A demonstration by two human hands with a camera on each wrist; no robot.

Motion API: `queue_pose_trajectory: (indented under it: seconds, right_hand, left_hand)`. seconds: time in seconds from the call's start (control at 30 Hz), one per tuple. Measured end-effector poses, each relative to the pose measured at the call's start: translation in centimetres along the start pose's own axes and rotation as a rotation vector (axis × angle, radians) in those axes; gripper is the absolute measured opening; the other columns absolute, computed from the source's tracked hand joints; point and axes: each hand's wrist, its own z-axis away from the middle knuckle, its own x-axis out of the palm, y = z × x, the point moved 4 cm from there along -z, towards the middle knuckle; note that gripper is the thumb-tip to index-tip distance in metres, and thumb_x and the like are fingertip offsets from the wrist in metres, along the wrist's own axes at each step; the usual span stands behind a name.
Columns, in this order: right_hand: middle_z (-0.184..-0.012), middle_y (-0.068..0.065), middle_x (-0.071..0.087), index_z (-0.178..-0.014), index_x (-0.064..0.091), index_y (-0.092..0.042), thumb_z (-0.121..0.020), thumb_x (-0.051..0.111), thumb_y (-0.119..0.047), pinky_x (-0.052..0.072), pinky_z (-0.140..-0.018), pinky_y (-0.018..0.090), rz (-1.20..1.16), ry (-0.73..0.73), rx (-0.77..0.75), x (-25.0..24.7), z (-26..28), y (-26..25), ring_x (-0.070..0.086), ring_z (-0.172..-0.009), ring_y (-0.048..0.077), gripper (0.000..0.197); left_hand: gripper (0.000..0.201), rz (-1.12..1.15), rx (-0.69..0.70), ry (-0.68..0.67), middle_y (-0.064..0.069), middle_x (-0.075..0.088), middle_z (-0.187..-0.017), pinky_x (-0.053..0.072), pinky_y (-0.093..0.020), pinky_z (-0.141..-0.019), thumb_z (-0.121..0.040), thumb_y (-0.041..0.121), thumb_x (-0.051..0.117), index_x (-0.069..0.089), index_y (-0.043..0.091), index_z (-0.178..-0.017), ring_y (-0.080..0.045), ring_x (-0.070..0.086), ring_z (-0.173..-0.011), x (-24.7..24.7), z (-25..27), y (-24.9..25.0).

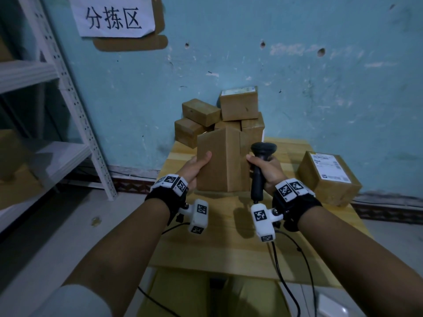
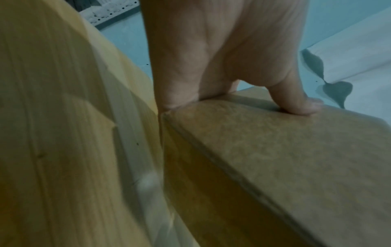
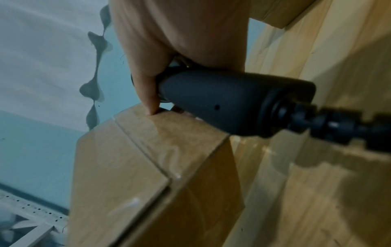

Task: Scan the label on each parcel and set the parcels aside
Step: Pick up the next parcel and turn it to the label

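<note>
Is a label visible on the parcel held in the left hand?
No: the held parcel shows only plain brown cardboard toward the head camera.

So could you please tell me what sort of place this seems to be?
Probably a parcel sorting room: a wall sign reads "sorting area" in Chinese, taped boxes are piled on a wooden table against the wall, and metal shelving stands at the left.

Scuffed teal wall point(image 1: 229, 53) (paper sign point(image 1: 112, 16) taped up), white shelving point(image 1: 75, 106) left.
</note>
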Motion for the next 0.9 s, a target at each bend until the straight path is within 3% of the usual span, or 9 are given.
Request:
queue_pose_trajectory:
  seconds: [0.07, 0.13, 0.2, 0.27, 0.33, 0.43, 0.57, 0.77, 0.9]
  right_hand:
    - [-0.083, 0.006, 0.061, -0.105, 0.048, -0.009, -0.082, 0.068, -0.007, 0.05, -0.06, 0.032, 0.004, 0.008, 0.0, -0.01, 0.07, -0.11, 0.06, -0.071, 0.019, 0.031]
    - [-0.083, 0.008, 0.061, -0.107, 0.049, -0.008, -0.082, 0.069, -0.008, 0.051, -0.065, 0.034, 0.017, 0.007, 0.02, -0.09, 0.05, -0.13, 0.06, -0.072, 0.021, 0.032]
    - [-0.079, 0.01, 0.059, -0.092, 0.054, -0.008, -0.083, 0.067, -0.009, 0.051, -0.068, 0.036, 0.055, -0.005, 0.029, -0.07, 0.25, -0.14, 0.058, -0.069, 0.022, 0.016]
    - [-0.069, 0.008, 0.055, -0.077, 0.053, -0.01, -0.086, 0.064, -0.008, 0.049, -0.055, 0.027, 0.097, -0.015, 0.022, -0.01, 0.52, -0.13, 0.053, -0.06, 0.02, 0.015]
    - [-0.064, 0.007, 0.052, -0.072, 0.053, -0.011, -0.088, 0.062, -0.01, 0.046, -0.045, 0.021, 0.117, -0.023, 0.014, 0.07, 0.7, 0.02, 0.05, -0.053, 0.017, 0.018]
    - [-0.058, 0.005, 0.052, -0.071, 0.054, -0.01, -0.087, 0.063, -0.009, 0.045, -0.046, 0.023, 0.118, -0.021, 0.001, -0.01, 0.59, 0.15, 0.05, -0.05, 0.016, 0.018]
    - [-0.047, -0.001, 0.056, -0.074, 0.056, -0.008, -0.085, 0.066, -0.008, 0.044, -0.048, 0.026, 0.116, -0.021, -0.004, -0.1, 0.25, 0.23, 0.052, -0.043, 0.013, 0.015]
    - [-0.054, 0.003, 0.054, -0.07, 0.052, -0.01, -0.086, 0.064, -0.008, 0.045, -0.043, 0.021, 0.09, -0.006, -0.003, 0.12, 0.28, 0.54, 0.052, -0.041, 0.014, 0.02]
    - [-0.064, 0.008, 0.053, -0.071, 0.053, -0.009, -0.086, 0.064, -0.008, 0.046, -0.047, 0.024, 0.099, -0.019, 0.0, 0.2, 0.24, 0.45, 0.051, -0.053, 0.02, 0.019]
  left_hand:
    - [0.096, 0.003, -0.014, -0.018, -0.016, 0.056, -0.123, 0.048, -0.052, -0.09, -0.058, 0.047, 0.081, 0.037, 0.018, -0.138, -0.032, 0.054, -0.114, -0.04, 0.2, -0.15]
    - [0.117, 0.008, -0.012, -0.026, -0.016, 0.055, -0.125, 0.052, -0.051, -0.084, -0.033, 0.051, 0.089, 0.039, 0.021, -0.135, -0.033, 0.054, -0.115, -0.26, 0.0, -0.39]
    - [0.102, 0.006, 0.003, -0.022, -0.015, 0.056, -0.123, 0.053, -0.05, -0.083, -0.052, 0.045, 0.084, 0.036, 0.019, -0.138, -0.032, 0.055, -0.113, -0.12, 0.16, -0.3]
    - [0.069, 0.0, 0.012, 0.019, -0.016, 0.054, -0.124, 0.048, -0.05, -0.09, -0.084, 0.034, 0.061, 0.031, 0.015, -0.143, -0.031, 0.054, -0.112, 0.03, 0.18, -0.27]
    - [0.055, -0.044, 0.027, 0.051, -0.019, 0.051, -0.132, 0.044, -0.048, -0.095, -0.094, 0.029, 0.048, 0.031, 0.011, -0.143, -0.031, 0.053, -0.112, -0.1, -0.02, -0.29]
    - [0.053, -0.075, 0.032, 0.059, -0.021, 0.05, -0.134, 0.044, -0.049, -0.097, -0.094, 0.028, 0.048, 0.033, 0.01, -0.142, -0.031, 0.053, -0.114, -0.16, 0.0, -0.17]
    - [0.051, -0.081, 0.031, 0.06, -0.017, 0.053, -0.125, 0.044, -0.049, -0.095, -0.095, 0.028, 0.048, 0.034, 0.011, -0.141, -0.03, 0.053, -0.113, -0.19, 0.0, -0.23]
    - [0.053, -0.067, 0.017, 0.066, -0.017, 0.053, -0.125, 0.045, -0.049, -0.093, -0.094, 0.028, 0.048, 0.034, 0.01, -0.141, -0.031, 0.053, -0.113, -0.29, -0.07, -0.55]
    - [0.053, -0.029, 0.004, 0.058, -0.019, 0.049, -0.134, 0.044, -0.052, -0.093, -0.094, 0.027, 0.049, 0.03, 0.016, -0.143, -0.033, 0.051, -0.117, -0.41, -0.03, -0.75]
